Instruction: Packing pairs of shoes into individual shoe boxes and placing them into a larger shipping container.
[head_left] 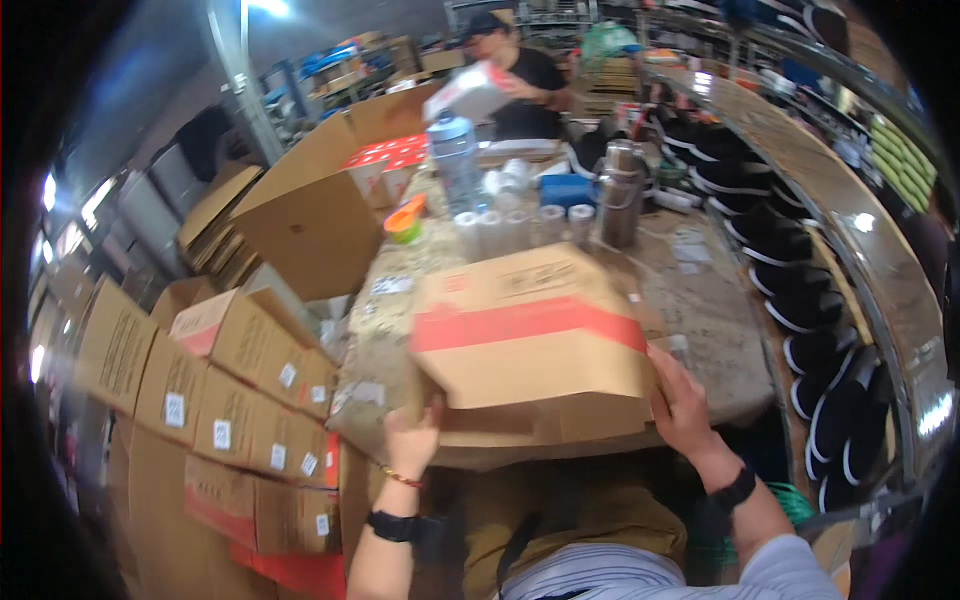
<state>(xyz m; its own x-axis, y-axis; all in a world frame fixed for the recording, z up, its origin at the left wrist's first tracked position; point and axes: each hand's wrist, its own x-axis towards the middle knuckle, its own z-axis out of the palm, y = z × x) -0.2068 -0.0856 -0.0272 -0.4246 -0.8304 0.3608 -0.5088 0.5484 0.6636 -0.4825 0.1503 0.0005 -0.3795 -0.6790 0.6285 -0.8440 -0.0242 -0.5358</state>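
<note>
A cardboard box (525, 350) with a red band across its top was held between the person's two hands, over the near part of the worktable (715, 345), and its outline was blurred. The left hand (418, 432) gripped the box at its near left corner, fingers bent round the edge, while the right hand (682, 398) clasped its right side near the near right corner; whether the underside touched the table could not be told. A black wristband (394, 527) and a thin red bracelet (402, 478) circled the left wrist, and a black watch-like band (735, 488) sat on the right one. Beyond the box, toward the far end of the table, stood a row of clear cylinders (490, 234), a large bluish water bottle (455, 165), a blue object (567, 190) and a steel flask (620, 200) to their right. Orange and green rings (404, 222) lay at the table's left edge, just beside a big open carton (305, 215). Stacked cartons (240, 415) with white labels filled the near left, and black shoes (790, 262) with white edges lined a rack on the right. At the far side, a co-worker (535, 75) in dark clothing held a white and red package (468, 95)
</note>
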